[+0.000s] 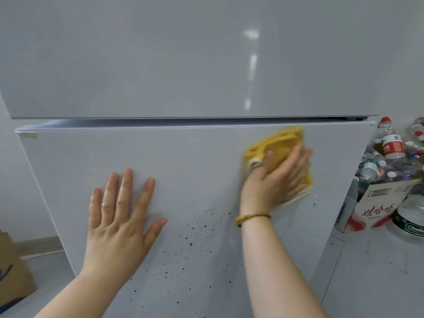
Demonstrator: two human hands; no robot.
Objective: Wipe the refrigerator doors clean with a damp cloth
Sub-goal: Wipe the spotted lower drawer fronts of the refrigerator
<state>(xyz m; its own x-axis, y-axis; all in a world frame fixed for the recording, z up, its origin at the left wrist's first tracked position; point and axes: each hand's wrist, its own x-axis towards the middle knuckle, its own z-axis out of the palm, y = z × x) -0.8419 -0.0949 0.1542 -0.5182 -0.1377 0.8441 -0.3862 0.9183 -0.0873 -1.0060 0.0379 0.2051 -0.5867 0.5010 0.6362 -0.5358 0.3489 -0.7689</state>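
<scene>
A white refrigerator fills the view, with an upper door (pixel 160 56) and a lower door (pixel 183 157) split by a dark gap. My right hand (pixel 277 177) presses a folded yellow cloth (pixel 275 143) flat against the upper right of the lower door. My left hand (pixel 121 216) lies flat on the same door to the left, fingers spread, holding nothing. Small brown splatter spots (pixel 190 244) dot the door below and between my hands. A yellow cord bracelet sits on my right wrist.
To the right of the fridge stands an open cardboard box (pixel 376 207) full of empty plastic bottles (pixel 392 145). A green-labelled container (pixel 410 216) sits beside it on the pale tiled floor. A brown cardboard box (pixel 11 271) is at the lower left.
</scene>
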